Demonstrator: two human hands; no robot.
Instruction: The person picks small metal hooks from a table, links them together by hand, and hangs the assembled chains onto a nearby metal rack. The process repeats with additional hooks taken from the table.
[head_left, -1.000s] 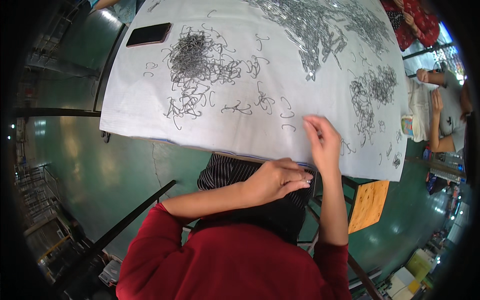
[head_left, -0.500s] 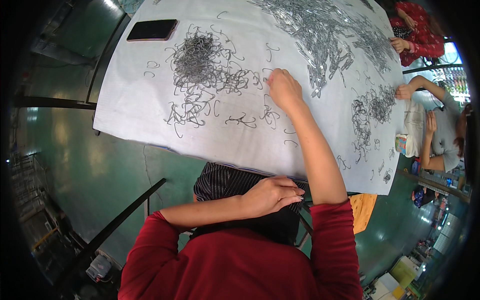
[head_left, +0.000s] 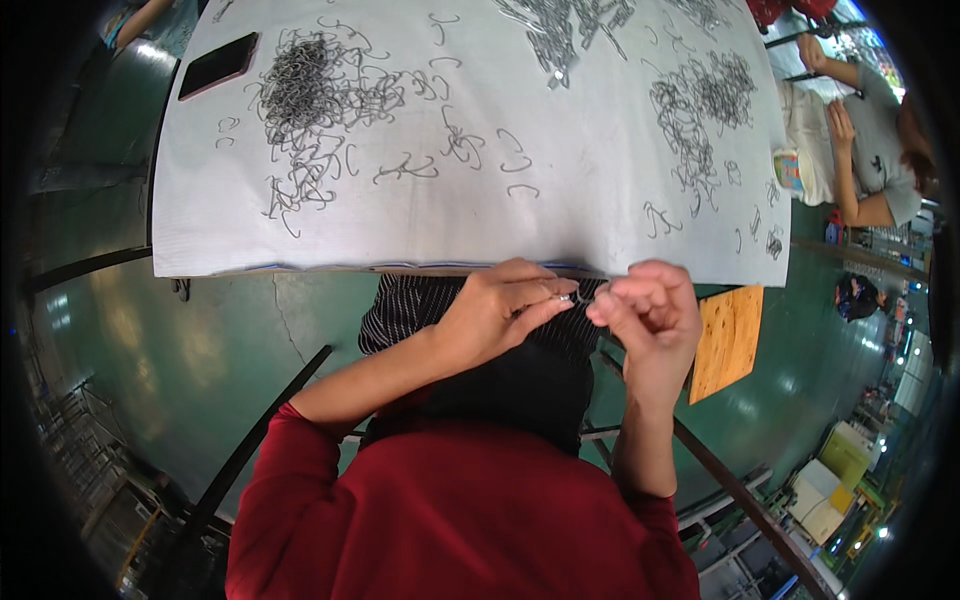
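wire hook, 1: at centre of frame, just below table edge; thin, blurred, between both hands. silvery piece, 1: at left fingertips. hands, 2: left hand, closed, thumb and fingers pinching silvery piece; right hand, blurred, fingers curled, thumb and forefinger pinched on wire hook. hook heaps, 2: upper left and upper right, too tangled to count. single hooks, 3: upper centre, near one another. phone, 1: upper left.
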